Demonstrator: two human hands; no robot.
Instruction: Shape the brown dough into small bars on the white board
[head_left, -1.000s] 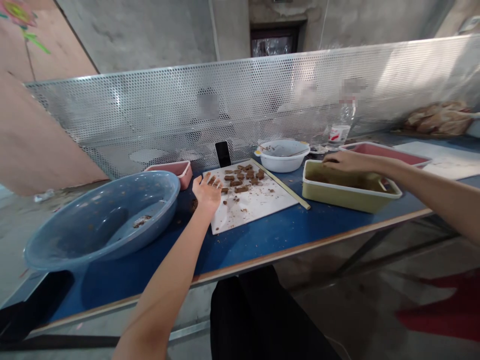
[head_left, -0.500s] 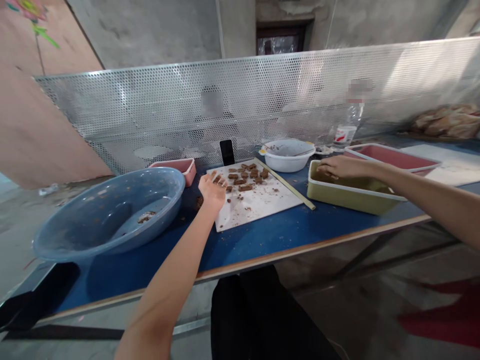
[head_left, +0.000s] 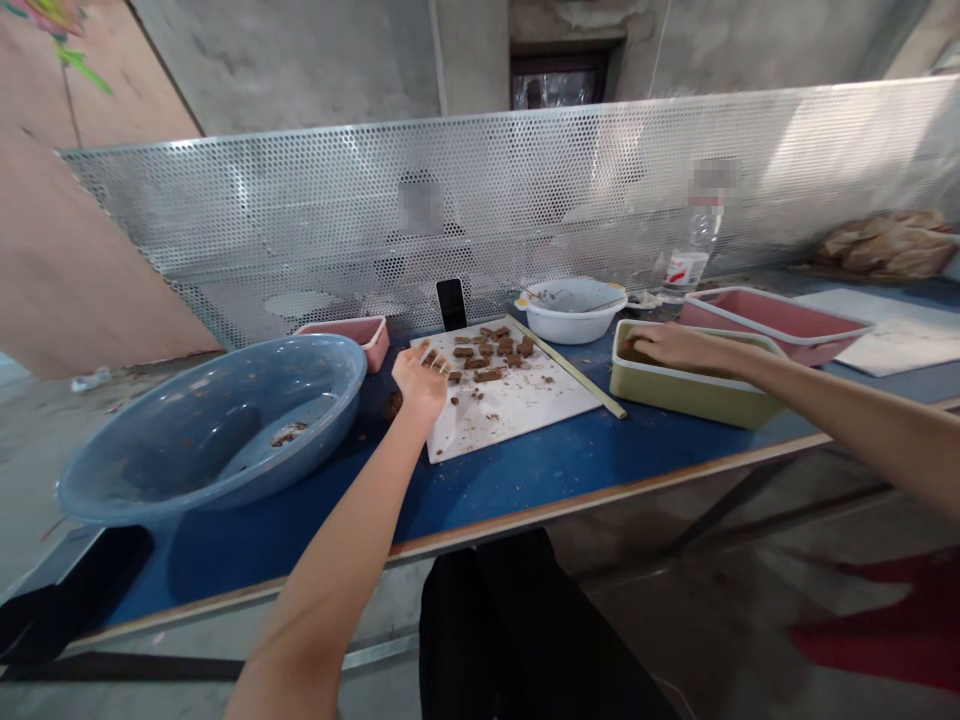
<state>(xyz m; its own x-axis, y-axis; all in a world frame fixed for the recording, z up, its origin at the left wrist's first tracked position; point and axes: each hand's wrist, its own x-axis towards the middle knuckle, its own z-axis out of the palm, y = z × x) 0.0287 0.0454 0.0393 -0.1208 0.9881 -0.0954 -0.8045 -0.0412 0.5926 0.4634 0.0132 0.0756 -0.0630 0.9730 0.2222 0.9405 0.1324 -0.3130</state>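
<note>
My left hand (head_left: pixel 421 380) hovers palm-up over the left edge of a white cutting board (head_left: pixel 517 410), fingers spread, with a few brown crumbs stuck to the fingertips. Several brown cut pieces (head_left: pixel 491 352) lie at the far part of the board. My right hand (head_left: pixel 664 345) reaches down into a yellow-green rectangular tub (head_left: pixel 694 392) holding brown matter; its fingers curl downward and their tips are hidden in the tub. A long pale stick (head_left: pixel 566 367) lies along the board's right edge.
A large blue basin (head_left: pixel 210 430) sits at the left of the blue table (head_left: pixel 525 475). Behind are a pink tub (head_left: pixel 352 332), a black phone (head_left: pixel 451 303), a white bowl (head_left: pixel 574 308), a plastic bottle (head_left: pixel 690 255), a pink tray (head_left: pixel 776 320) and a perforated metal screen (head_left: pixel 300 220).
My right hand has dropped from the tub's far rim down into its left end. My left hand has barely moved over the board's edge.
</note>
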